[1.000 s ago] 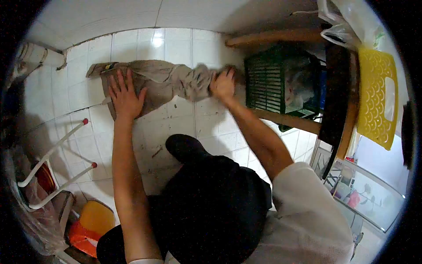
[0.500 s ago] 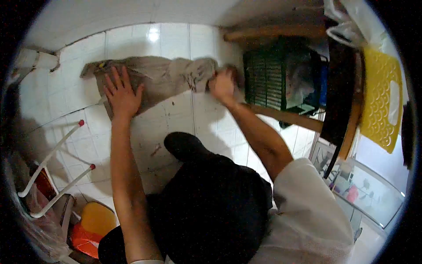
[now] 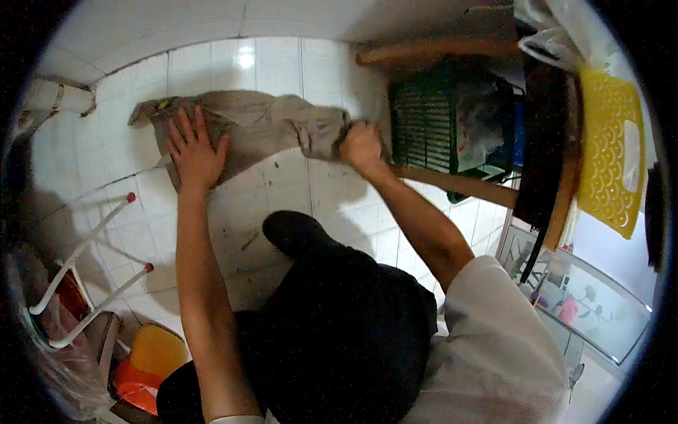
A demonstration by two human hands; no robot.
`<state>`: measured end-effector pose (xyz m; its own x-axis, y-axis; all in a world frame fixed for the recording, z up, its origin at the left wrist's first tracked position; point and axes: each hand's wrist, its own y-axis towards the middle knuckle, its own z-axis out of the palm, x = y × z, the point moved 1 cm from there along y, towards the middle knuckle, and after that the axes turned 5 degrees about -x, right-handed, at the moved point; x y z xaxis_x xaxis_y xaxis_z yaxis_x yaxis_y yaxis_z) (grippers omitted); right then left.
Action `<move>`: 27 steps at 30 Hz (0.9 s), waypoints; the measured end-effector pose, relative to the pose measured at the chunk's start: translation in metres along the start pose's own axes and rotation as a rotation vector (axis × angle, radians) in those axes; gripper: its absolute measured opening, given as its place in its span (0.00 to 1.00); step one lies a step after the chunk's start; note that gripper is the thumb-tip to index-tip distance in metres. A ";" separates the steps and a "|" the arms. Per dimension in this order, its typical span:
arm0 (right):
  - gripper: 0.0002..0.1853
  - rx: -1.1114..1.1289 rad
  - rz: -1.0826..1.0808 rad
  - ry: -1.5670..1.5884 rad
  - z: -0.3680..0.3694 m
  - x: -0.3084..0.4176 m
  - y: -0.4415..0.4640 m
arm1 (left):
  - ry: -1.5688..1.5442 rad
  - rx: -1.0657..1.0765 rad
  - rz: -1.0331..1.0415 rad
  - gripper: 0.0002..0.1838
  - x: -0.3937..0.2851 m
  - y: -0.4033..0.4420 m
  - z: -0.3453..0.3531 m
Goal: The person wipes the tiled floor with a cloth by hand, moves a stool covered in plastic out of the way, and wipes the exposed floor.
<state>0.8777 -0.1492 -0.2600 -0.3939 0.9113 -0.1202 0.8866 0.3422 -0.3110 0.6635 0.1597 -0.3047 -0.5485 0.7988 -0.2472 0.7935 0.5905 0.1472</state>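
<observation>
A grey-brown cloth garment (image 3: 258,127) lies stretched out across the white tiled floor (image 3: 282,191), wrinkled toward its right end. My left hand (image 3: 196,155) rests flat on its wide left part, fingers spread. At the narrow right end my right hand (image 3: 362,146) is closed around the cloth, its fingers partly hidden from view. A dark shoe (image 3: 296,233) is on the tiles below the cloth.
A green plastic basket (image 3: 424,127) stands under a wooden frame (image 3: 459,187) on the right. Farther right hangs a yellow perforated basket (image 3: 609,155). White stool legs with red tips (image 3: 92,244) and an orange-red container (image 3: 150,360) are at the left.
The cloth's right part has shifted and its folds have spread somewhat. My right hand moved slightly while staying at that end. My left hand stays flat on the cloth.
</observation>
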 end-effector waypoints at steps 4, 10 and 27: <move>0.20 -0.449 -0.181 -0.196 -0.013 -0.011 0.073 | -0.051 -0.057 0.044 0.47 0.001 -0.005 0.001; 0.14 0.098 -0.113 -0.273 -0.052 -0.030 0.132 | -0.037 0.036 -0.020 0.49 -0.005 -0.005 -0.006; 0.10 -0.084 -0.077 0.066 0.021 -0.069 0.079 | -0.056 -0.071 0.017 0.51 0.001 0.002 0.008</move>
<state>0.9695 -0.1898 -0.2962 -0.4471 0.8938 -0.0356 0.8727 0.4272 -0.2366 0.6668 0.1605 -0.3117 -0.5176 0.8024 -0.2970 0.7811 0.5848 0.2188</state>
